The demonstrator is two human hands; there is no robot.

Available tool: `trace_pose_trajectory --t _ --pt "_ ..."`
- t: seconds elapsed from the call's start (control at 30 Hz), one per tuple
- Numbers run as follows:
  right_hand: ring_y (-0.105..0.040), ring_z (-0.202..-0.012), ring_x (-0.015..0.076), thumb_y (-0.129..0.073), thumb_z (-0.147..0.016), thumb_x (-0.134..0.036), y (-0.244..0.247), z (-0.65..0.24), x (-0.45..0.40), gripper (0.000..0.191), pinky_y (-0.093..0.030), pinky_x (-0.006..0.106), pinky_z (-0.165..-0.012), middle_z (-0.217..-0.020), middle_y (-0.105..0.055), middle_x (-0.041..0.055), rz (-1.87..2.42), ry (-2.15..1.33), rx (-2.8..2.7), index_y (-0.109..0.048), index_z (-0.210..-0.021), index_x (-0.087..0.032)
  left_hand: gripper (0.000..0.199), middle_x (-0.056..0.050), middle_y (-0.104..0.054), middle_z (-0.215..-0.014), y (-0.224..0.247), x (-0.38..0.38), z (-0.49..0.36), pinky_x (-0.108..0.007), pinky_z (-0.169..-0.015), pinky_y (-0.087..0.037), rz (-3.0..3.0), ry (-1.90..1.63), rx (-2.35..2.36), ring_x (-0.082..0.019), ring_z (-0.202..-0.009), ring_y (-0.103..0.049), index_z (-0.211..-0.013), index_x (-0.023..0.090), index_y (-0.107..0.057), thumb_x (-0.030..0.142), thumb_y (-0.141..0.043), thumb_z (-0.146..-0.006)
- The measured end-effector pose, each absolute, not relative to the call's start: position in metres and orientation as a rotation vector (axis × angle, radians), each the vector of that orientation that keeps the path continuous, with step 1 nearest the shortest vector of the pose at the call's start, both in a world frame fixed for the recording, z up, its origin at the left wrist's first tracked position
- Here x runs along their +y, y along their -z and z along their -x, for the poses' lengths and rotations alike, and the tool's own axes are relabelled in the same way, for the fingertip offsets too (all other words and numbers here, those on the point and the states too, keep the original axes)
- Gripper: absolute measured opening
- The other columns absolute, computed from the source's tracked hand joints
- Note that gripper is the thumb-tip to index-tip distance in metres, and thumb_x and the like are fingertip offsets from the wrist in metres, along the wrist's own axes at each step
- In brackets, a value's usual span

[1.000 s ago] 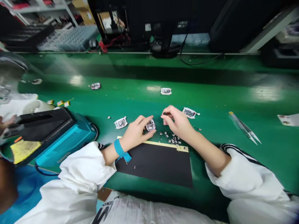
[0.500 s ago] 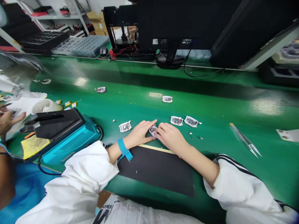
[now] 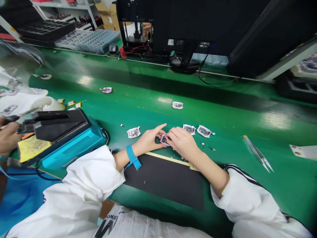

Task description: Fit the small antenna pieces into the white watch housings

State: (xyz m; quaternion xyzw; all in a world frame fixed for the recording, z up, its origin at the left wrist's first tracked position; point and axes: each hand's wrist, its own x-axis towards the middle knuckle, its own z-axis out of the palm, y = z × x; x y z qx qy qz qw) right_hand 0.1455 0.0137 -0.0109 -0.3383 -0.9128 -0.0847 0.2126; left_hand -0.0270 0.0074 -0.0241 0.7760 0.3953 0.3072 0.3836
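Note:
Between my hands is a small watch-like case (image 3: 164,140) with a purplish rim and a circuit board inside. My left hand (image 3: 148,140) holds it from the left, with thumb and fingers around its edge. The bent fingers of my right hand (image 3: 182,140) press together at its right side; they hide part of it, and whether they pinch a tiny part cannot be made out. A white-framed case (image 3: 134,132) lies left of my left hand. Two similar cases, a partly covered one (image 3: 189,129) and a whole one (image 3: 204,131), lie beyond my right hand.
Tweezers (image 3: 258,154) lie at right. A black mat (image 3: 163,181) is in front of me. At left stand a teal-and-black machine (image 3: 74,142) and a yellow sponge (image 3: 33,148), beside a co-worker's hand (image 3: 8,137). A monitor stand (image 3: 184,62) is at the back.
The case has turned slightly in my fingers, and its purplish rim shows more. A yellowish strip now shows under my right wrist. The co-worker's hand has moved closer to the machine. The view has shifted slightly.

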Motion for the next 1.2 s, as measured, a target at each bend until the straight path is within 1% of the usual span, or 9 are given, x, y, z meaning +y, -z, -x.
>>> trace_pose_trajectory --t 0.17,0.3,0.4,0.53,0.7,0.83,0.93,1.07,1.2 --pt "-0.047 -0.066 0.0123 -0.046 -0.082 -0.021 0.02 -0.145 0.017 0.018 -0.04 0.024 -0.063 -0.071 -0.056 0.0041 0.87 0.05 -2.436 -0.057 -0.071 -0.014 0.072 -0.004 -0.059 -0.097 0.023 0.007 0.026 -0.022 -0.078 -0.049 -1.924 -0.8 0.99 -0.011 -0.083 -0.058 -0.124 0.017 -0.03 0.022 -0.068 -0.063" --pt "-0.05 -0.073 0.01 -0.045 -0.082 -0.014 0.021 -0.147 0.016 0.012 -0.043 0.021 -0.068 -0.079 -0.058 0.0032 0.844 -0.123 -2.368 -0.057 -0.081 -0.014 0.071 -0.004 -0.059 -0.095 0.023 0.006 0.025 -0.023 -0.076 -0.048 -1.91 -0.81 1.011 -0.012 -0.08 -0.058 -0.122 0.016 -0.032 0.022 -0.068 -0.062" --pt "-0.05 -0.073 0.0124 -0.045 -0.08 -0.009 0.019 -0.149 0.017 0.015 -0.044 0.025 -0.066 -0.08 -0.058 0.0041 0.849 -0.193 -2.357 -0.058 -0.085 -0.014 0.069 -0.004 -0.059 -0.094 0.021 0.006 0.024 -0.024 -0.076 -0.048 -1.9 -0.826 1.032 -0.012 -0.079 -0.057 -0.12 0.015 -0.034 0.022 -0.069 -0.062" --pt "-0.049 -0.073 0.0148 -0.048 -0.079 -0.012 0.019 -0.148 0.018 0.01 -0.042 0.029 -0.065 -0.078 -0.057 0.0057 0.873 -0.274 -2.33 -0.057 -0.081 -0.014 0.066 -0.004 -0.059 -0.093 0.019 0.005 0.024 -0.025 -0.077 -0.047 -1.864 -0.845 1.055 -0.012 -0.078 -0.057 -0.117 0.015 -0.037 0.021 -0.069 -0.061" --pt "-0.049 -0.071 0.0119 -0.051 -0.078 -0.017 0.023 -0.144 0.02 0.005 -0.042 0.026 -0.064 -0.074 -0.054 0.0034 0.928 -0.414 -2.206 -0.056 -0.077 -0.016 0.067 -0.006 -0.059 -0.094 0.02 0.005 0.024 -0.023 -0.078 -0.049 -1.762 -0.862 1.034 -0.013 -0.082 -0.059 -0.117 0.013 -0.036 0.021 -0.07 -0.059" --pt "-0.049 -0.066 0.0113 -0.055 -0.076 -0.019 0.027 -0.142 0.023 0.01 -0.041 0.025 -0.061 -0.069 -0.054 0.0012 0.976 -0.515 -2.169 -0.052 -0.066 -0.016 0.063 -0.007 -0.059 -0.091 0.025 0.007 0.023 -0.026 -0.077 -0.051 -1.696 -0.861 1.029 -0.014 -0.083 -0.06 -0.113 0.013 -0.039 0.02 -0.071 -0.059" --pt "-0.05 -0.066 0.0106 -0.054 -0.077 -0.02 0.029 -0.142 0.025 0.013 -0.042 0.025 -0.061 -0.067 -0.054 0.0003 0.983 -0.568 -2.163 -0.051 -0.065 -0.016 0.063 -0.006 -0.059 -0.09 0.028 0.008 0.023 -0.027 -0.077 -0.051 -1.66 -0.863 1.033 -0.015 -0.082 -0.06 -0.111 0.013 -0.04 0.019 -0.072 -0.057" --pt "-0.05 -0.07 0.0111 -0.056 -0.076 -0.023 0.032 -0.145 0.029 0.011 -0.042 0.025 -0.065 -0.07 -0.053 0.0009 0.987 -0.566 -2.171 -0.054 -0.067 -0.016 0.065 -0.005 -0.059 -0.087 0.029 0.01 0.023 -0.028 -0.076 -0.051 -1.635 -0.859 1.037 -0.015 -0.081 -0.06 -0.112 0.014 -0.04 0.019 -0.072 -0.056" --pt "-0.048 -0.069 0.0117 -0.054 -0.077 -0.024 0.03 -0.146 0.029 0.014 -0.041 0.026 -0.064 -0.07 -0.051 0.0019 1.019 -0.485 -2.218 -0.055 -0.066 -0.016 0.064 -0.005 -0.058 -0.087 0.028 0.01 0.023 -0.029 -0.077 -0.051 -1.64 -0.85 1.04 -0.015 -0.082 -0.06 -0.112 0.014 -0.041 0.019 -0.072 -0.056"
